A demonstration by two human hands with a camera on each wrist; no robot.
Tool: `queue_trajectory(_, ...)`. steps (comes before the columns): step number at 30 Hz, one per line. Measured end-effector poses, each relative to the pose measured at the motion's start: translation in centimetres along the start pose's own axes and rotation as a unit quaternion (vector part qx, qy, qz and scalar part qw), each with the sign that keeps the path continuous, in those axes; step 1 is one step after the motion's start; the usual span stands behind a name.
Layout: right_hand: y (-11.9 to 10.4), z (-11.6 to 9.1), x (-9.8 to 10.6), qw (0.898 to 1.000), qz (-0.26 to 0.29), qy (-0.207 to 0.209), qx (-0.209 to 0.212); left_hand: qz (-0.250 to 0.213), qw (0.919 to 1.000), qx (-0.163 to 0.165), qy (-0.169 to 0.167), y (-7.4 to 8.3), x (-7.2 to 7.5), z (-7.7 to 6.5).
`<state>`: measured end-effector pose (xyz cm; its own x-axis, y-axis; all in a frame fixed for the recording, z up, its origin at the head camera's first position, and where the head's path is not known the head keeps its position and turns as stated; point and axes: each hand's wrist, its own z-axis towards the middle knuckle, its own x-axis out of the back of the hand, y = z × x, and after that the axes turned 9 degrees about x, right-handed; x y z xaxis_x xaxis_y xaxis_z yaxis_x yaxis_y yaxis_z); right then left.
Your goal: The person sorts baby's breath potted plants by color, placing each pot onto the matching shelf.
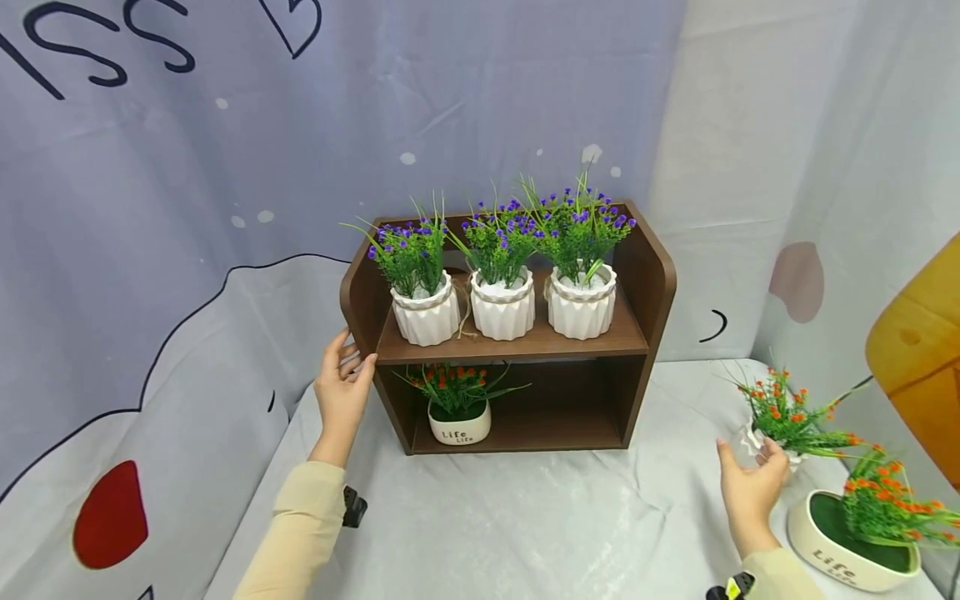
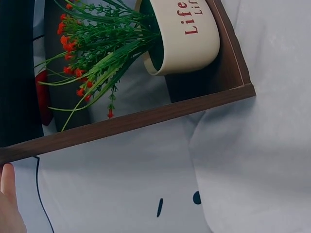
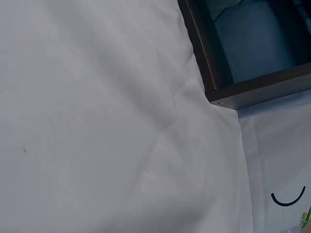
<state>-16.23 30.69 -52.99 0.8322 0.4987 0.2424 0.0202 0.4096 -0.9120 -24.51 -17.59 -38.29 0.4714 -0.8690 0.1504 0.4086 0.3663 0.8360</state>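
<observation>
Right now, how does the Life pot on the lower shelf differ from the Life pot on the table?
Place: the shelf pot sits inside the brown shelf; the table pot stands on the white-covered table, right of it in the head view.
Shape: the shelf pot is compact; the table pot is a long oval.
Flowers: the shelf pot's are red; the table pot's are orange.
Shared: both cream, upright, Life lettering.

Pale cloth (image 1: 525, 521), wrinkled, between left hand (image 1: 341, 402) and right hand (image 1: 750, 493). Printed curtain (image 1: 300, 150) beyond both. Past left hand, high up: black lettering (image 1: 108, 70), heart outline (image 1: 282, 35). Left of left hand: red patch (image 1: 112, 517). Beyond right hand: black curve (image 1: 724, 321), pinkish patch (image 1: 798, 282). Right of right hand: orange patch (image 1: 924, 342).
</observation>
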Motion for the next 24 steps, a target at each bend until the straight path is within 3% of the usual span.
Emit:
queue_trajectory(6,0.4,0.7,0.3,0.999,0.020,0.018,-0.044,0.006,1.0000,0.003,0.005,0.1,-0.1,-0.1)
queue_trajectory(13,0.9,1.2,0.5,0.996,0.005,0.018,-0.090,0.010,0.9999,0.004,0.011,0.2,-0.2,-0.1)
queue_trajectory(24,1.5,1.7,0.0,0.994,-0.006,0.053,-0.100,-0.007,0.9998,0.017,0.010,-0.2,-0.2,-0.1)
